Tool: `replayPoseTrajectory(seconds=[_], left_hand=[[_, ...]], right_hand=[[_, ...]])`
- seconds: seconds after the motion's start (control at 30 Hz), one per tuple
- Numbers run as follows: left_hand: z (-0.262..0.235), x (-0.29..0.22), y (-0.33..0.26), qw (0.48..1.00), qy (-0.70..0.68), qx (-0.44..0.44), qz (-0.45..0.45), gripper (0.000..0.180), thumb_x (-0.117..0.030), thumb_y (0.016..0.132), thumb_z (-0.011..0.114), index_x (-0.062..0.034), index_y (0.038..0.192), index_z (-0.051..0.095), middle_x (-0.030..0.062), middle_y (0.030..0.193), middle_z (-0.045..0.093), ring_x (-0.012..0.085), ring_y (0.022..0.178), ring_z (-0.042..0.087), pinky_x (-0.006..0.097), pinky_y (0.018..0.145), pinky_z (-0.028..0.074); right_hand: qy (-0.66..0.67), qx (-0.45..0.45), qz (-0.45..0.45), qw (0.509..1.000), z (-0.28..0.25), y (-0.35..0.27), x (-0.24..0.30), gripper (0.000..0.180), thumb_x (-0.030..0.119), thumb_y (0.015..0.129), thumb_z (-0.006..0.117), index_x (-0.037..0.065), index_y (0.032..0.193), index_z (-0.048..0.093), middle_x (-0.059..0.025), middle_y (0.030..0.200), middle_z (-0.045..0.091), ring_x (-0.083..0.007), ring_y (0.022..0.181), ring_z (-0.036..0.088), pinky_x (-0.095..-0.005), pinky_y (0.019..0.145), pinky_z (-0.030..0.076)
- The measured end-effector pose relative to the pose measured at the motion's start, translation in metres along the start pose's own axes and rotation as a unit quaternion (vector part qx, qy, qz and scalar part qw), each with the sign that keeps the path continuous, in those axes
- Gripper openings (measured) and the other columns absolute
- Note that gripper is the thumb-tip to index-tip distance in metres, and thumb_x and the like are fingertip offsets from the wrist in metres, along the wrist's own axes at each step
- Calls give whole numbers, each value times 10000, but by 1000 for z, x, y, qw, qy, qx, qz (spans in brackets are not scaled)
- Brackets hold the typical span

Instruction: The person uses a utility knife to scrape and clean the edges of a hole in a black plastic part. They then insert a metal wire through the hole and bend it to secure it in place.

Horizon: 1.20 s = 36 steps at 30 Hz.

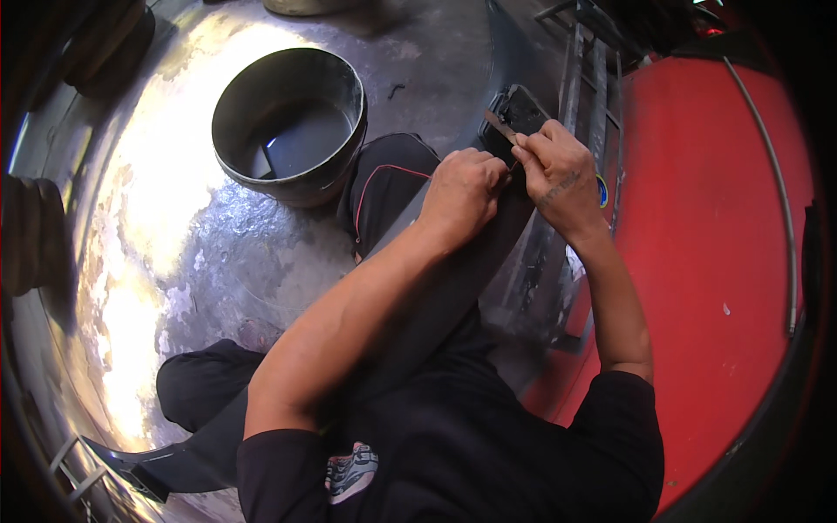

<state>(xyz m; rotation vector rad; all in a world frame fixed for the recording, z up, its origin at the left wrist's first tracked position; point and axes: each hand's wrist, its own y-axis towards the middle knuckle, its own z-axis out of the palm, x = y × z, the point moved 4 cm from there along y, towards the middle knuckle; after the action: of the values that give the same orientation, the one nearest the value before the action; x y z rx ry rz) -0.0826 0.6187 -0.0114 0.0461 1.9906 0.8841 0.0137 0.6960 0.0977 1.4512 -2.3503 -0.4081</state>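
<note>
A long, dark, curved panel [418, 261], much like a car bumper, lies across my lap and runs from the lower left to the upper right. In my right hand [558, 174], thumb and fingers pinch a thin brown strip [500, 127], whose free end points up and left over a black recessed part [523, 109] of the panel. Close beside it, my left hand [462, 193] is closed against the panel, knuckles up. Whatever its fingers grip is hidden.
A large black basin [228, 161] holding dark water stands on the worn floor [279, 253], ahead and left. A flat piece [262, 163] sticks out of the water. Tyres [35, 235] line the left side. A metal frame [571, 78] and a red panel [706, 218] bound the right.
</note>
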Motion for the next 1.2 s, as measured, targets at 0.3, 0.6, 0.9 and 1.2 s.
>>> replayPoseTrajectory(seconds=[0.3, 0.6, 0.9, 1.2], left_hand=[[-4, 1, 2, 1000, 10, 4, -18, 86, -82, 921, 674, -29, 888, 733, 186, 887, 698, 422, 904, 670, 534, 844, 514], [1, 0, 1, 999, 31, 7, -3, 80, -81, 932, 678, -44, 897, 739, 170, 900, 709, 405, 894, 671, 512, 832, 514], [-2, -1, 0, 999, 29, 17, -5, 79, -75, 928, 675, -42, 901, 741, 171, 898, 706, 406, 892, 671, 511, 839, 512], [0, -4, -2, 1000, 0, 10, 19, 58, -64, 910, 686, -44, 893, 738, 167, 893, 708, 401, 893, 672, 515, 838, 507]], right_hand=[[-4, 16, 4, 1000, -4, 6, -5, 52, 88, 934, 761, 39, 922, 748, -153, 907, 636, -403, 831, 689, -513, 735, 534], [-33, -8, -27, 999, 11, 27, -7, 68, 101, 938, 749, 39, 913, 743, -154, 909, 637, -410, 830, 690, -518, 740, 538], [-33, -12, -11, 999, 2, 16, -8, 51, 83, 931, 762, 40, 928, 736, -150, 914, 626, -397, 845, 692, -511, 737, 539], [-38, -8, -9, 999, 0, 7, -6, 98, 87, 923, 765, 26, 887, 698, -155, 902, 622, -401, 830, 686, -514, 731, 541]])
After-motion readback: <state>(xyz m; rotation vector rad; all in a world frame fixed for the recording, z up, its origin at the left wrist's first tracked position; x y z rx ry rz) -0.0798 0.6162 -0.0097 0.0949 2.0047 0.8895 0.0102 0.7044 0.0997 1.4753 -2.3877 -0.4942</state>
